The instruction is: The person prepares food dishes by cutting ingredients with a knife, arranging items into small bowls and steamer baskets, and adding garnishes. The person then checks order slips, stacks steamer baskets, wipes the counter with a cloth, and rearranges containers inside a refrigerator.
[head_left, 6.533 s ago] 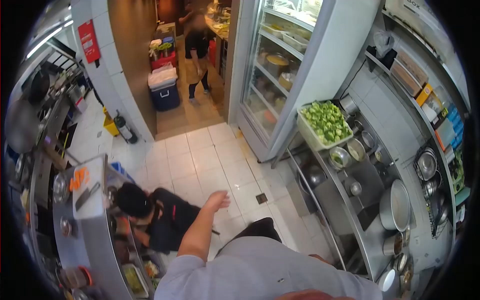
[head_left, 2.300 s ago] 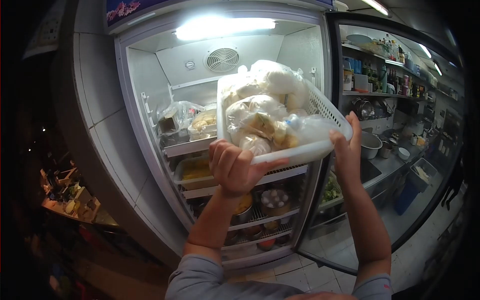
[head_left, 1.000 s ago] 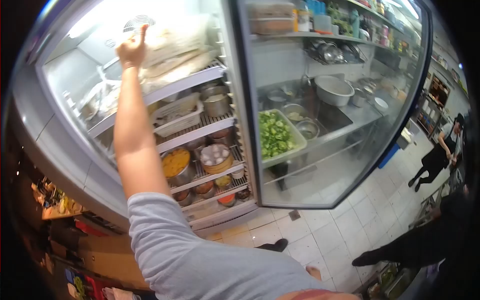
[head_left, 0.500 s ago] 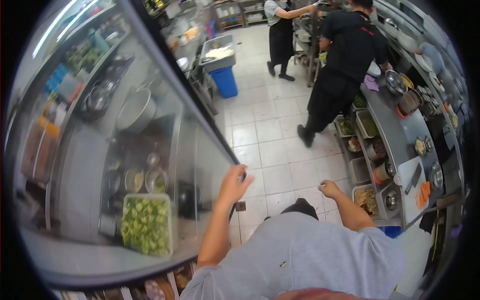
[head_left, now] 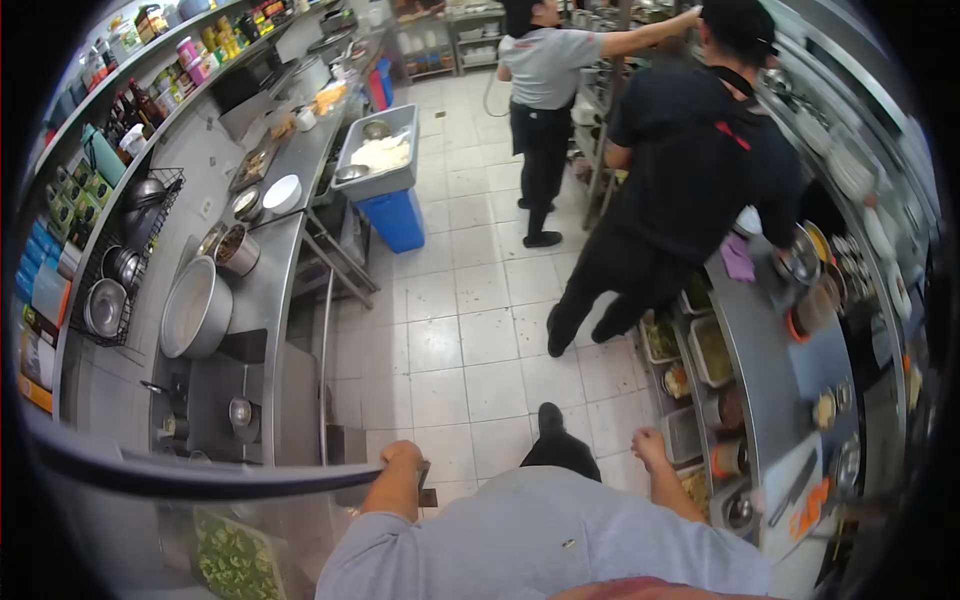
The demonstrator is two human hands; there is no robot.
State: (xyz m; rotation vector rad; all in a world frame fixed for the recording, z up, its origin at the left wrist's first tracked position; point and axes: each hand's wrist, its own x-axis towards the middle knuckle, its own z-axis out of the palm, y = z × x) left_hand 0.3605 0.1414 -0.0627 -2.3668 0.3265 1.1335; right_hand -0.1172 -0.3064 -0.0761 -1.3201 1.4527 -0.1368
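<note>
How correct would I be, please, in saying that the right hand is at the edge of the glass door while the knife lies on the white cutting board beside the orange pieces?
Not quite: the head view shows the left hand, not the right hand, at the edge of the glass door. The knife does lie on the white cutting board, beside the orange pieces.

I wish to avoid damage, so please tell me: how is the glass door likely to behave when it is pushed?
The glass door should stay stiff, since a dark frame borders its pane. The pane is probably fragile if knocked: green vegetables show through it, which suggests glass. A push at the edge, where the left hand is, may need little force.
</note>
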